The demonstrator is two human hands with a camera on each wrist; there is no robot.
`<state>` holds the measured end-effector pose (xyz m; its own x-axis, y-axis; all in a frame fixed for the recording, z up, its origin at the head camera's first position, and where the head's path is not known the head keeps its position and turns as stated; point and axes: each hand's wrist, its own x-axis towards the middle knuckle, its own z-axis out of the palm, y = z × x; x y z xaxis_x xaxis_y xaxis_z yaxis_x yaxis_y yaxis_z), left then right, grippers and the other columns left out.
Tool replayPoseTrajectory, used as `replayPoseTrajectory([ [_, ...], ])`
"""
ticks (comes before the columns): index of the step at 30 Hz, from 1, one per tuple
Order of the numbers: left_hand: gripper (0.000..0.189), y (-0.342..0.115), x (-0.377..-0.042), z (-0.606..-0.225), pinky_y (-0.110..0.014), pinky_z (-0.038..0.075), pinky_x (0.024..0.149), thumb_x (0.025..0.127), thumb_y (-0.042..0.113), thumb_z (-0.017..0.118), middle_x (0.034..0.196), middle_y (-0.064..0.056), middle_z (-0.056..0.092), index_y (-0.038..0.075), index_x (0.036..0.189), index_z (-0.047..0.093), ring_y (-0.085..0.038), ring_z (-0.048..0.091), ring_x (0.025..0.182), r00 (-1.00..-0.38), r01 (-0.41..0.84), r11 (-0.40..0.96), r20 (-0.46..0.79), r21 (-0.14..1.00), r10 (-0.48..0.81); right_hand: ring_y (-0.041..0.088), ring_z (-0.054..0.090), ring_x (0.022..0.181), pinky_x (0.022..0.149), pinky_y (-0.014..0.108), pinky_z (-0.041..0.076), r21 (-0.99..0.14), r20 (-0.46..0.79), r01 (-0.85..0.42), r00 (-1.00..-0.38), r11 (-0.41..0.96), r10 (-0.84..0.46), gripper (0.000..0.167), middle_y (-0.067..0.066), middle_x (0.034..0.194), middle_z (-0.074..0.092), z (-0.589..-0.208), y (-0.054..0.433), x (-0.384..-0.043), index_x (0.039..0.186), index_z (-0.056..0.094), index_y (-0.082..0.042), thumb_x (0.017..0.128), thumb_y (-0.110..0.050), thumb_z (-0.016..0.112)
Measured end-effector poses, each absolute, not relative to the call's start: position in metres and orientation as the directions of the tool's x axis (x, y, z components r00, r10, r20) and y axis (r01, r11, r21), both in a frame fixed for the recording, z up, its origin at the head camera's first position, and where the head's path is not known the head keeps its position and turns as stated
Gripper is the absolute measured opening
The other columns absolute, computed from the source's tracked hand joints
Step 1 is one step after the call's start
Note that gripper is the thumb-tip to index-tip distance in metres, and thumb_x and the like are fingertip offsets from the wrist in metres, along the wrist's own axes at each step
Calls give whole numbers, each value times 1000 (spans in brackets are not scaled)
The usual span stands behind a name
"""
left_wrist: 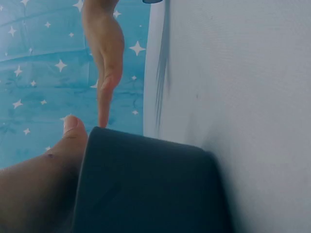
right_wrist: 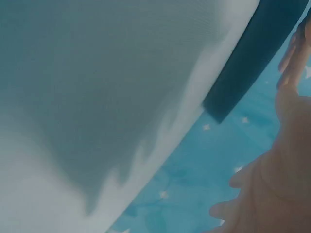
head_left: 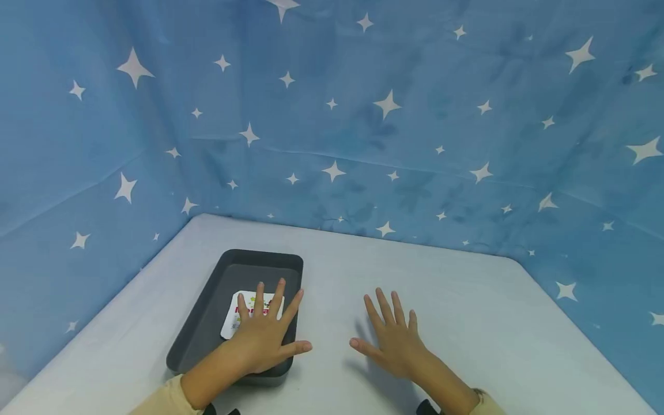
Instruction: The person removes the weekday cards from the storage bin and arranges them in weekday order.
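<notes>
A dark grey rectangular pan (head_left: 199, 331) lies on the left part of the white table. Inside it is a white card or packet (head_left: 250, 301) with colourful print, partly covered by fingers in the head view. My left hand (head_left: 261, 343), palm down with fingers spread, hovers over the pan's near right part. In the left wrist view its thumb (left_wrist: 70, 150) shows beside the pan's outer wall (left_wrist: 150, 184). To the right of the pan my right hand (head_left: 399, 349) is held above the table, fingers straight and spread, its shadow falling below it. Neither hand holds anything.
The white table (head_left: 467, 305) has its far edge against a blue curtain (head_left: 332, 132) with white stars, which also runs along the left and right sides. Light sleeves (head_left: 166, 397) and dark wrist straps show at the bottom.
</notes>
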<state>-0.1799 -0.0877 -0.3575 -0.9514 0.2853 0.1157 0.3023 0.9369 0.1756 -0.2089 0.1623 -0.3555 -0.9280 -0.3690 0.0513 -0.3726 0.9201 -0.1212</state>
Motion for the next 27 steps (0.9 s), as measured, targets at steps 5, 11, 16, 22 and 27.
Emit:
replayPoseTrajectory([
  [5,87,-102,-189,-348,-75,0,97,79,71,43,153,-16,5,25,147,15,-52,2,134,-953,298,939,113,170,282,39,-2,140,103,68,11,-109,94,-473,-880,874,-465,86,13,154,4,-348,136,-233,148,16,-15,83,-64,46],
  [11,84,-159,-200,-337,-74,-1,96,84,63,45,151,-23,9,17,148,15,-54,1,134,-968,245,927,124,285,218,35,4,141,107,59,17,-136,68,-647,-762,750,-644,95,11,154,7,-338,80,-254,148,11,-18,78,-69,49],
  [16,83,-211,-207,-345,-76,0,92,90,52,46,147,-33,4,8,148,6,-59,0,130,-983,178,826,64,535,171,33,14,140,108,55,22,-110,-9,-740,-667,664,-745,108,12,152,19,-344,37,-266,148,10,-18,69,-71,59],
  [22,84,-239,-216,-368,-72,3,97,95,42,42,147,-33,-9,-1,144,-10,-54,-7,132,-968,99,690,-92,717,234,29,27,137,112,45,21,-115,-79,-781,-609,614,-789,113,8,146,33,-360,16,-271,147,17,-14,62,-71,65],
  [27,84,-246,-222,-377,-72,-7,97,95,40,43,149,-29,-11,0,144,-13,-52,-10,133,-965,81,651,-104,755,241,22,35,133,112,44,20,-76,-92,-782,-612,618,-785,110,3,143,39,-366,12,-277,145,22,-14,61,-69,68],
])
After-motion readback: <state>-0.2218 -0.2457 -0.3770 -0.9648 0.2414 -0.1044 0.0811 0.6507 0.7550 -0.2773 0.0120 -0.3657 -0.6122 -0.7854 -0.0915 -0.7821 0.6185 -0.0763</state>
